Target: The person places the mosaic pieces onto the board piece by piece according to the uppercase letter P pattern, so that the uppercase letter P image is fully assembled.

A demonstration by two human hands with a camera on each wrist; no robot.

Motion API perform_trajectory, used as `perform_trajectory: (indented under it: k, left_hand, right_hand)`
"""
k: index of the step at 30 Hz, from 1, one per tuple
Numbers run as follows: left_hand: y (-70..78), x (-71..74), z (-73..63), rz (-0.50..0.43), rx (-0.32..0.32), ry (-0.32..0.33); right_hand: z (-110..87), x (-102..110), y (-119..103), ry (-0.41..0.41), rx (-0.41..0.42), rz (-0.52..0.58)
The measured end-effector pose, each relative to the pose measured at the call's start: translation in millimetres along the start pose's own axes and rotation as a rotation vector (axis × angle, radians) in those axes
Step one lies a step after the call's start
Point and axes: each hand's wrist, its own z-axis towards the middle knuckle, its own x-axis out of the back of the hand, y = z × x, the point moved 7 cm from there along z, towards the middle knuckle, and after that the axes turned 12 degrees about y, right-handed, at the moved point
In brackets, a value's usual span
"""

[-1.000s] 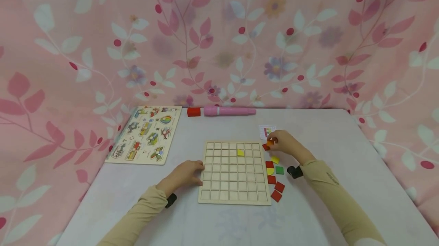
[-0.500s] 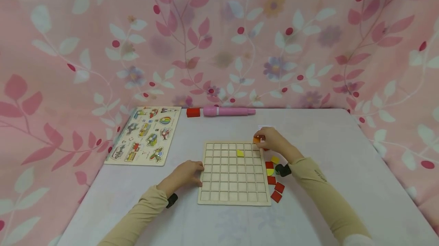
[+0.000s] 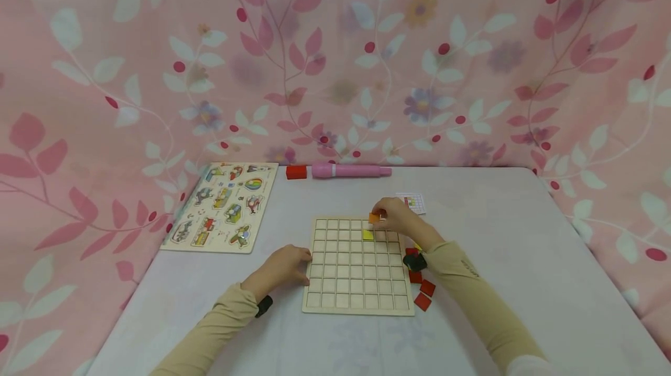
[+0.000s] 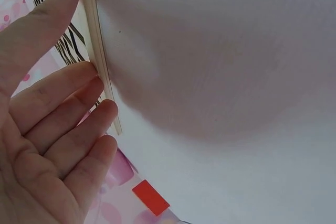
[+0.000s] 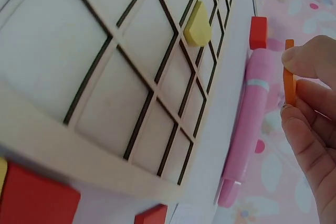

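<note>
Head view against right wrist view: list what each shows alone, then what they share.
Only the head view shows the left hand resting at the grid board's left edge, the picture puzzle and the small pattern card. Only the right wrist view shows the orange tile edge-on, pinched between fingertips. Both show the right hand, the yellow piece in the board, the pink pen and the red block.

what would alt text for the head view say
A right hand pinches an orange tile over the top rows of a wooden grid board, just above a yellow tile set in one cell. The left hand rests against the board's left edge; red tiles lie to its right.
</note>
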Motion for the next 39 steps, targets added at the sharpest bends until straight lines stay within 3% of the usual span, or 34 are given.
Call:
perform_trajectory:
  k: [11, 19, 22, 27, 39]
  left_hand:
    - [-1.5, 0.3, -1.0, 0.013, 0.028, -0.002]
    - [-0.6, 0.1, -0.2, -0.025, 0.048, -0.008]
    - [-0.2, 0.6, 0.2, -0.028, 0.055, -0.004]
    - [0.0, -0.1, 0.1, -0.019, 0.040, 0.002]
    - [0.2, 2.4, -0.4, -0.032, 0.032, 0.017]
  right_hand:
    - [8.0, -30, -10, -0.071, 0.010, 0.027]
    - [8.0, -52, -7, -0.113, -0.005, -0.005]
    - [8.5, -57, -8, -0.121, 0.009, -0.014]
    - [7.7, -63, -7, -0.156, -0.034, -0.031]
    - [9.3, -63, -8, -0.154, -0.047, -0.060]
